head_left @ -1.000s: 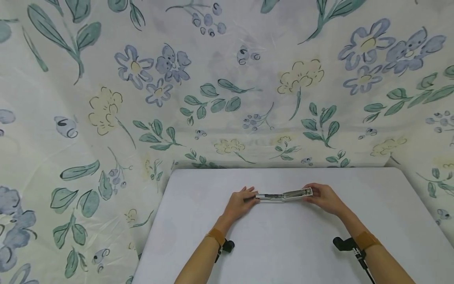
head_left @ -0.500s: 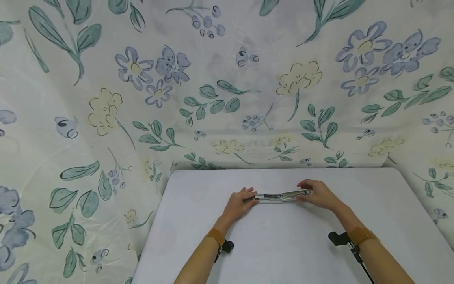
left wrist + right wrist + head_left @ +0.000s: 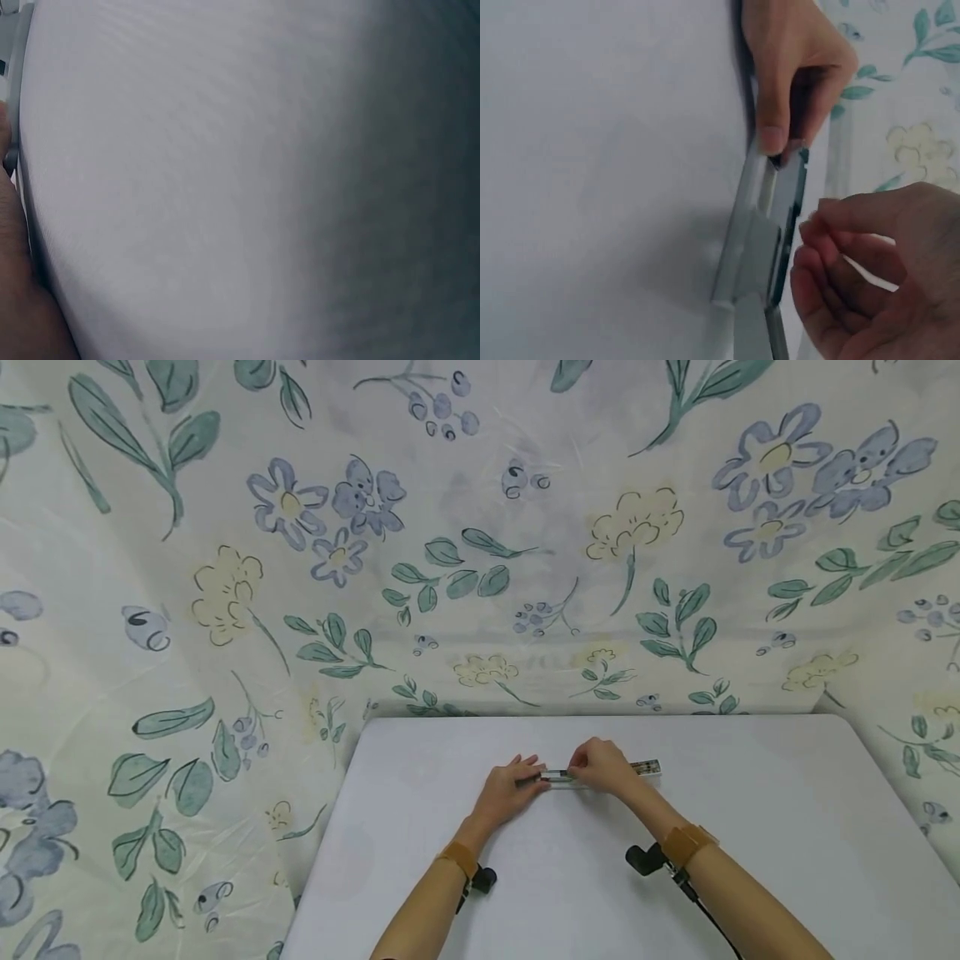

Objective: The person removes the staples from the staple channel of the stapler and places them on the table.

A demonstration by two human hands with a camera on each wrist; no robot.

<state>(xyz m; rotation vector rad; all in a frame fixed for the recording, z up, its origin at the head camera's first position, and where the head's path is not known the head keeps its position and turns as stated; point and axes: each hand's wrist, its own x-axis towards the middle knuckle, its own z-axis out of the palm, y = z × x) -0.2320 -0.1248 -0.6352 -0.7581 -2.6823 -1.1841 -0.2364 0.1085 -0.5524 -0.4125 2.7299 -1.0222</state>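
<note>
A silver and white stapler (image 3: 647, 767) lies opened out lengthwise on the white tabletop, its metal channel (image 3: 784, 187) exposed in the right wrist view. My left hand (image 3: 508, 790) grips its left end, thumb on the near side. Over the stapler's middle is my right hand (image 3: 606, 767), covering part of it in the head view. From the right wrist, my right fingers (image 3: 840, 217) look curled with their tips together, close beside the channel, and no object shows between them. The left wrist view catches only the edge of my left hand (image 3: 22, 307).
The white tabletop (image 3: 570, 877) spreads out around the hands. Behind and to the sides hangs a flower-patterned cloth (image 3: 450, 635). A black camera (image 3: 645, 860) on a brown strap sits at the right wrist, and its cable trails toward the near edge.
My right hand has let go of the stapler's right end and moved left to its middle, uncovering that end. My left hand has kept its grip in place.
</note>
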